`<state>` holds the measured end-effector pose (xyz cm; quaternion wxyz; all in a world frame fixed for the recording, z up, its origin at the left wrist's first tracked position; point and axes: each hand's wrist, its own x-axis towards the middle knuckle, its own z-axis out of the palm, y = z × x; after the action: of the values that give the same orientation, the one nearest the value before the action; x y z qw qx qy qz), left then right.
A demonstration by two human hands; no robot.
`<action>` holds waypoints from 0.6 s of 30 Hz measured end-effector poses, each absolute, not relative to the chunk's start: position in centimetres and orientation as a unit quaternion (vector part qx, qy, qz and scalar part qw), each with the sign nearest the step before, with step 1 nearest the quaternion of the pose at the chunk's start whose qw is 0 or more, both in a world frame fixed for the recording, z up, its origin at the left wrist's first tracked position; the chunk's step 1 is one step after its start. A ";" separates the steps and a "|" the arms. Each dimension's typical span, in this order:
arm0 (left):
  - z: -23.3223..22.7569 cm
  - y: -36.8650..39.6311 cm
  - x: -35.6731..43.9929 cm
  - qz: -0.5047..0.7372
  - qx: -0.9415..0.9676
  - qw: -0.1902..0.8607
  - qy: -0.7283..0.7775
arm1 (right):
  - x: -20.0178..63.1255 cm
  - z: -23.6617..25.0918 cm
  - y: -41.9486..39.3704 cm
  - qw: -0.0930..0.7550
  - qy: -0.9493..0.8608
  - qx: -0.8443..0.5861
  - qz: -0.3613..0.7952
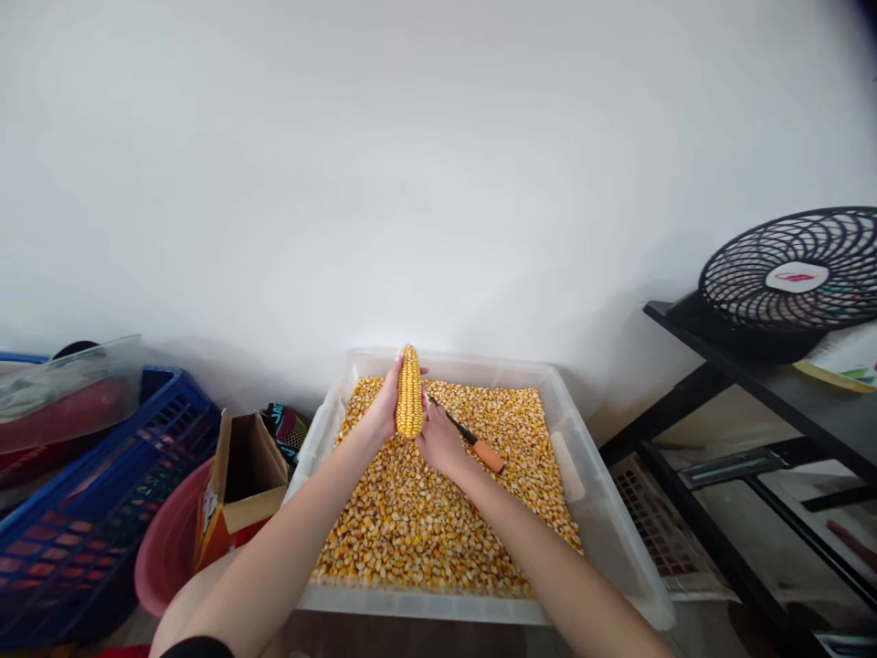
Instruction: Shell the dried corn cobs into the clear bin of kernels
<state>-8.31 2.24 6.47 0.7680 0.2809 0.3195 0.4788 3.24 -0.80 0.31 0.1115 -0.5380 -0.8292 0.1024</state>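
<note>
An ear of corn [409, 393] with full rows of yellow kernels stands nearly upright over the bin. My left hand [388, 397] is closed around it from the left, with fingertips showing behind its right side. Against the ear's lower right side, my right hand [438, 437] has its fingers curled in; they are partly hidden. A tool with an orange handle [488, 455] and a dark shaft lies aslant on the loose kernels [425, 530], just beyond my right hand. The kernels cover the floor of a translucent plastic bin [603, 512].
On the left are an open cardboard box [250, 466], a pink basin [161, 539] and a blue crate [102, 521] with bagged things. A black-framed rack [719, 366] carries a fan [795, 274] on the right. A white wall [438, 183] rises behind the bin.
</note>
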 end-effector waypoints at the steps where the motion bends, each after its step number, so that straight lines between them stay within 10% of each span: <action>1: 6.5 2.3 -8.4 0.482 0.274 0.770 0.314 | 3.5 0.7 -0.8 0.083 -0.828 -0.544 0.102; 6: 6.9 2.4 -8.9 0.503 0.231 0.786 0.275 | 3.8 1.1 -1.4 -0.036 -0.805 -0.575 0.139; 18: 7.6 1.6 -9.0 0.473 0.212 0.814 0.263 | 3.4 0.4 -0.9 0.125 -0.778 -0.605 0.114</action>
<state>-9.00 1.57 7.59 0.8138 0.2119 0.2628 0.4731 3.39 -0.94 0.39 0.1251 -0.6047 -0.7783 0.1140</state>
